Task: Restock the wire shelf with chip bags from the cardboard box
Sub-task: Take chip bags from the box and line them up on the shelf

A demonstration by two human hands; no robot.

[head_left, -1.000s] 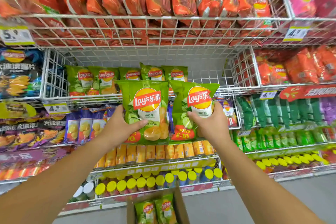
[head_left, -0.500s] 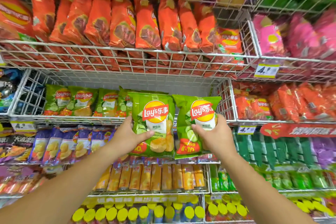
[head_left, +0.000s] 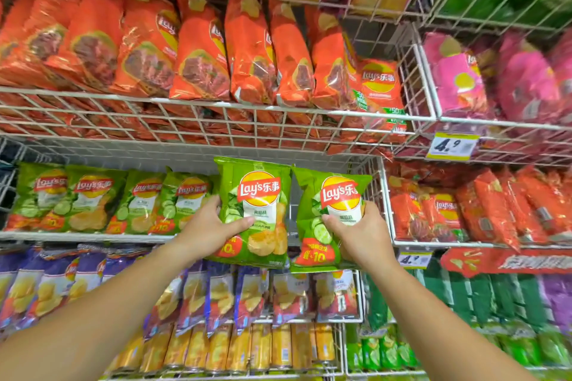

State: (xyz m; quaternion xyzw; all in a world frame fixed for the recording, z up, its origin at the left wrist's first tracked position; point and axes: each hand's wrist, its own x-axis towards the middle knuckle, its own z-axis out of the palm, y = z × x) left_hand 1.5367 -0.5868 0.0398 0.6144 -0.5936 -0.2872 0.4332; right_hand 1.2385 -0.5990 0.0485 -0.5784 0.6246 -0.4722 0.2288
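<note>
Two green bags at the shelf mouth.
My left hand [head_left: 204,233] is clamped on one glossy green foil chip bag [head_left: 257,195] and my right hand [head_left: 362,235] on its twin [head_left: 334,195], thumbs across the fronts, before the white wire shelf's [head_left: 77,237] bare right end. I'd worry about the slick foil slipping, or the bag tops snagging the orange-bag wire basket [head_left: 247,105] overhead.

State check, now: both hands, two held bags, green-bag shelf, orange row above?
left hand: grips left green bag, thumb on front
right hand: grips right green bag, thumb on front
left green bag: upright, held before shelf, not placed
right green bag: same, beside it
wire shelf: stocked at left, right part largely hidden
orange bags: packed row, shelf above
</note>
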